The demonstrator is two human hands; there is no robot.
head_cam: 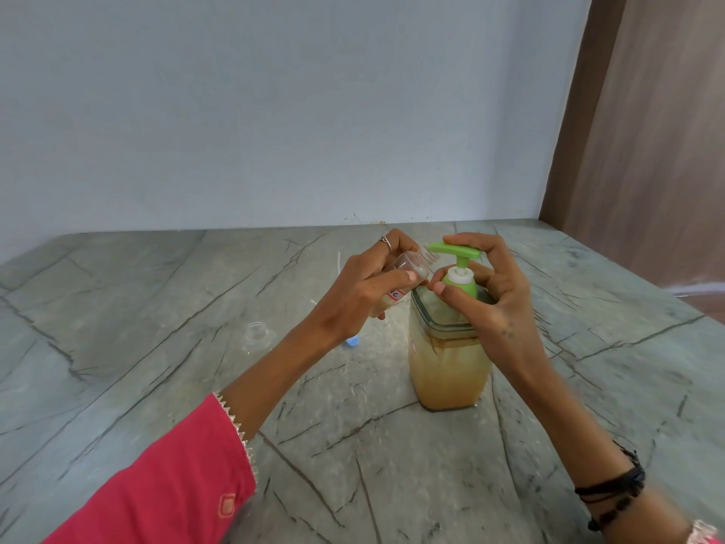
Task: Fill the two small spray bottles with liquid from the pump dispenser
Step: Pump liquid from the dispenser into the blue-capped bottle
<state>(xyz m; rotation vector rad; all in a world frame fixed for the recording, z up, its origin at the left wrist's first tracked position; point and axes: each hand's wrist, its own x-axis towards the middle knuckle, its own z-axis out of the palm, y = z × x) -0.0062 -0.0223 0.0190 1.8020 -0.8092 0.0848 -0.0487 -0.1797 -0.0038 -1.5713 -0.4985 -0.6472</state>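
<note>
Grey veined stone worktop (157, 308), pale wall behind, wood panel at right edge.

L hand (353, 296) grips small spray bottle (408, 270), fingers + thumb curled round body. Bottle tilted, long axis running up-right, open threaded neck just beside and under green pump spout tip (435, 247).

R hand (486, 292) on pump dispenser (447, 363): forefinger curled over pump head, thumb at green collar.

Held bottle clear, red-edged label, some pale liquid low down, prob. part filled.

2nd bottle (257, 335) uncapped, upright nr left, well apart. Blue cap (352, 341) between.
</note>
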